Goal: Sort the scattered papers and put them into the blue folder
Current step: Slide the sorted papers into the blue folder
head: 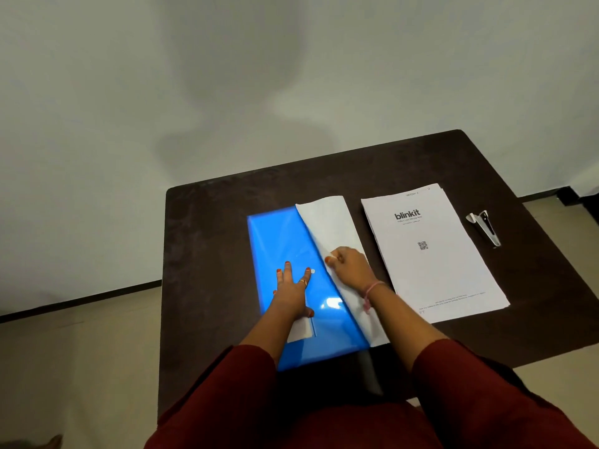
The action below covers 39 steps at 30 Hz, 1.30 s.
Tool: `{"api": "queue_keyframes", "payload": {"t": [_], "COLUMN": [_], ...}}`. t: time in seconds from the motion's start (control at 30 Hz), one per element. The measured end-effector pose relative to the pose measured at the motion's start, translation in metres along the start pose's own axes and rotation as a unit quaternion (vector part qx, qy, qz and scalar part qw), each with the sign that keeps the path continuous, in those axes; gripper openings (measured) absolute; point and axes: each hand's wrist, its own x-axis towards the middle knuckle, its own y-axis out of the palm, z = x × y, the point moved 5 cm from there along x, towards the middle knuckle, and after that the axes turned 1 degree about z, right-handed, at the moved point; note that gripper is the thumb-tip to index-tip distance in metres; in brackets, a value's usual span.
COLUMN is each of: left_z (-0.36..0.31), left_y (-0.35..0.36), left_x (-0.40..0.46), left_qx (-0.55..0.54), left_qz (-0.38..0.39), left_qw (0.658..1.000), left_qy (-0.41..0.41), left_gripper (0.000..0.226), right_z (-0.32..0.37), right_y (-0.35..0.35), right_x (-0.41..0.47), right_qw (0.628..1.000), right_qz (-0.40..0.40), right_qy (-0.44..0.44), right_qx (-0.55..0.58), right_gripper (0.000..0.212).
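Near the middle of the dark brown table [207,254], toward its near edge, lay the blue folder [285,234], glossy plastic, long side running from near edge to far edge, a glare spot on its near part. A small white label [299,330] sat on the cover near the near end. A white sheet [327,222] stuck out along the folder's right edge, its far part curled up and leaning over the blue cover. Left hand [291,293] lay flat on the cover, fingers straight and spread, pressing down, a ring on one finger. Right hand [348,265] had fingers curled, pinching the white sheet at its left edge; a pink thread band was at that wrist. Dark red sleeves covered both forearms at the near edge.

Just right of the folder, apart from it, lay a stack of papers [434,270], top page printed "blinkit" with a QR code below. Near the table's right edge, beyond the stack, lay a stapler [486,226], black and metal. Nothing covered the stack. Behind the table were a pale wall and a dark baseboard.
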Motion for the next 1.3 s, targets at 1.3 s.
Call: {"api": "queue_keyframes", "payload": {"t": [1.3], "left_z": [-0.198], "left_y": [0.038], "left_x": [0.036], "left_qx": [-0.039], "left_qz": [-0.014], "left_qw": [0.998], "left_qy": [0.038], "left_gripper": [0.087], "right_z": [-0.16], "right_y": [-0.167], "right_x": [0.012], "right_qw": [0.994], "right_qz": [-0.069], "right_qy": [0.082], "right_qx": [-0.023], "right_gripper": [0.011]}}
